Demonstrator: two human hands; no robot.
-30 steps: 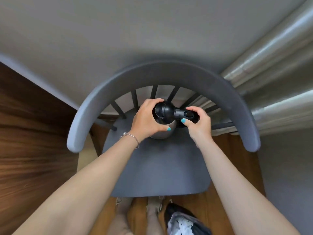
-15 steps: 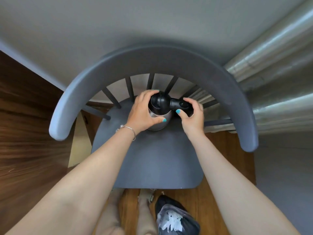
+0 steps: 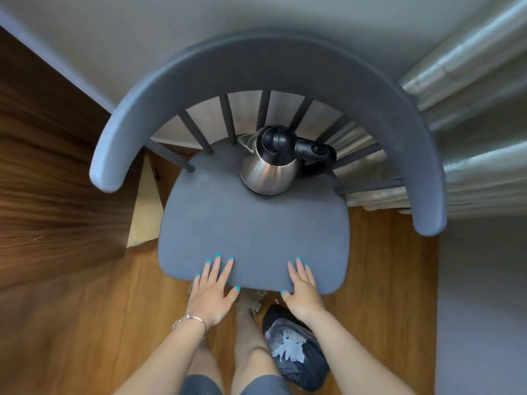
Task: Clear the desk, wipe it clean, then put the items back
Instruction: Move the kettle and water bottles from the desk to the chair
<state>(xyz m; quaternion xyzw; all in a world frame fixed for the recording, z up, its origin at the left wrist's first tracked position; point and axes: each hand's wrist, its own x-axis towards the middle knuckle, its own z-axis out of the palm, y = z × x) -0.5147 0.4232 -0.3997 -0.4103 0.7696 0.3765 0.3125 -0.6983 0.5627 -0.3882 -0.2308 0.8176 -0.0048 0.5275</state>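
A steel electric kettle with a black lid and handle stands upright at the back of a grey chair's seat, its handle pointing right. Nothing holds it. My left hand hovers with spread, straight fingers over the seat's front edge. My right hand does the same a little to the right. Both hands are empty and well in front of the kettle.
The chair's curved grey backrest arches round the kettle. A dark wooden panel stands to the left, pale curtains to the right. A black bin bag with white paper sits on the wooden floor by my legs.
Both hands have let go of the kettle, which now stands on the seat, and have drawn back to the seat's front edge with fingers spread.
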